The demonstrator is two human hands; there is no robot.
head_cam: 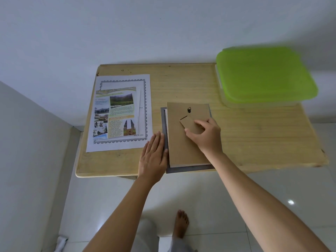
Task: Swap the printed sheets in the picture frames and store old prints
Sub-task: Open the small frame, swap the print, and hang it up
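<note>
As frame [189, 169] lies face-down at table [254, 133] front edge, I see R hand [203, 133] pinching stand flap [190, 124] on backing board [183, 148], L hand [154, 155] flat on frame's left rail; backing looks unseated — swap barely begun imo; prints [120, 113] wait left; box [263, 75] lidded.

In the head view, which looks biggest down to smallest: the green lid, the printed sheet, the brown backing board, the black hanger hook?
1. green lid
2. printed sheet
3. backing board
4. hanger hook
Lid and sheet look close and the wide lens distorts, so their order is unsure.
</note>
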